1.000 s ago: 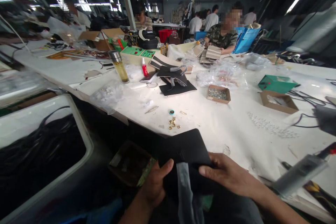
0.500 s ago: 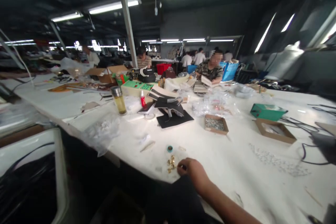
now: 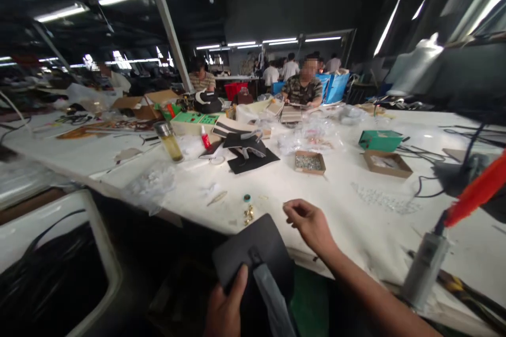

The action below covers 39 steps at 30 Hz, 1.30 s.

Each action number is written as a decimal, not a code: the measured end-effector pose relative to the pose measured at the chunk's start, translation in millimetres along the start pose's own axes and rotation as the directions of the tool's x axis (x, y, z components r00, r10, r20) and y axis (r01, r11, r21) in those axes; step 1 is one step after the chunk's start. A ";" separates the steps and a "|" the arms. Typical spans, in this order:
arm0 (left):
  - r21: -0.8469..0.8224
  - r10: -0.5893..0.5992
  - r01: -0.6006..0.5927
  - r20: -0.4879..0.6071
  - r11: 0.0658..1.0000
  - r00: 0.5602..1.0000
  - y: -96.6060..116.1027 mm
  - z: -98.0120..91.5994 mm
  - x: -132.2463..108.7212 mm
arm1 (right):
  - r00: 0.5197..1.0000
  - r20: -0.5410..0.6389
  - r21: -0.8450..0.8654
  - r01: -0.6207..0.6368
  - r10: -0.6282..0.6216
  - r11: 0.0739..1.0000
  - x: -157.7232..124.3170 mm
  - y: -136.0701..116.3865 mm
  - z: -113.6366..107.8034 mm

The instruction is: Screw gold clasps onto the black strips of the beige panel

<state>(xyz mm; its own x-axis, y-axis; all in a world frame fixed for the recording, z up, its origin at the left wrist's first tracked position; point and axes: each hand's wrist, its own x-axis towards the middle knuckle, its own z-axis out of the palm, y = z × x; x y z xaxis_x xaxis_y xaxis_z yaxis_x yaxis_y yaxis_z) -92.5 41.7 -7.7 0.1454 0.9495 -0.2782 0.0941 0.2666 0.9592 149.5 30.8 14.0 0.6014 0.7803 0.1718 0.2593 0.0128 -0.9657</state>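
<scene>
My left hand [image 3: 227, 303] is closed on the lower left edge of a black leather-like panel [image 3: 253, 239], its thumb lying on top. A grey wrapped strap [image 3: 272, 292] runs down from a small black tab on the panel. To the right, my right hand [image 3: 310, 221] is raised over the table's front edge with thumb and fingertips pinched together. Whatever is between those fingertips is too small to make out. Several small gold-coloured metal pieces [image 3: 249, 214] lie on the white table just beyond the panel, beside a small round teal container [image 3: 247, 198].
A cardboard box of small metal parts [image 3: 309, 163] and another cardboard box [image 3: 387, 164] stand farther back. Black pieces [image 3: 253, 155], a jar [image 3: 169, 142] and a plastic bag [image 3: 152, 181] lie leftward. A grey tool with a red part [image 3: 425, 268] is near right. A person [image 3: 303, 87] sits opposite.
My right hand has lifted from beside the gold-coloured pieces and moved back to the right. My left hand and the panel have come up into view. The camera view has shifted.
</scene>
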 end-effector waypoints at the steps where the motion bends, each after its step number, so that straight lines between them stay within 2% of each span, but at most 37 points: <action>1: 0.010 -0.013 0.013 0.027 1.000 1.000 -0.5 2.8 -1.7 | 0.999 -0.023 0.030 -0.044 0.044 0.999 -13.6 -4.9 -11.8; 4: 0.074 0.047 -0.059 0.155 0.995 0.987 3.5 18.8 -7.0 | 0.995 -0.004 0.105 -0.096 0.097 0.990 -58.4 -17.6 -35.7; 7: 0.130 0.155 -0.194 0.263 0.972 0.952 10.4 38.6 -17.8 | 1.000 0.028 0.095 -0.008 0.005 0.995 -94.4 -21.1 -40.8; 10: 0.151 0.178 -0.234 0.313 0.961 0.933 14.6 54.2 -31.8 | 0.997 -0.001 0.068 0.076 -0.076 0.995 -110.1 -13.5 -40.9; 15: 0.145 0.200 -0.266 0.359 0.953 0.912 12.7 70.3 -48.6 | 0.987 -0.097 0.072 0.134 -0.127 0.988 -116.9 -2.4 -51.4; 20: 0.166 0.217 -0.302 0.398 0.939 0.891 2.1 76.8 -57.0 | 0.976 -0.151 0.074 0.169 -0.156 0.983 -122.9 -2.9 -58.5; 25: 0.190 0.199 -0.299 0.416 0.935 0.887 -4.1 77.9 -62.5 | 0.986 -0.130 0.099 0.120 -0.107 0.988 -127.1 2.6 -59.8; 28: 0.189 0.201 -0.298 0.411 0.936 0.889 -1.4 80.7 -65.9 | 0.982 -0.178 0.085 0.076 -0.060 0.993 -128.3 4.9 -59.8; 31: 0.189 0.198 -0.289 0.391 0.939 0.899 0.3 82.7 -68.6 | 0.966 -0.224 0.002 0.130 -0.126 0.992 -128.9 4.8 -58.7; 35: 0.190 0.214 -0.296 0.363 0.936 0.907 -4.4 79.7 -71.2 | 0.931 -0.164 -0.219 0.288 -0.326 0.932 -131.9 2.6 -57.6; 39: 0.158 0.220 -0.298 0.380 0.941 0.898 -4.0 74.1 -76.5 | 0.936 -0.018 -0.226 0.338 -0.351 0.914 -137.9 -3.1 -63.1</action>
<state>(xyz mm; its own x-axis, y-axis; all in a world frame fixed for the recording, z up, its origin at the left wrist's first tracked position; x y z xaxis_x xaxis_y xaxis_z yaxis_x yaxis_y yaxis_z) -31.1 -44.3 5.9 0.5261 0.8485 -0.0576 0.2007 -0.0581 0.9779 113.5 -116.2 5.6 0.4861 0.7146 0.5030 0.6107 0.1339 -0.7804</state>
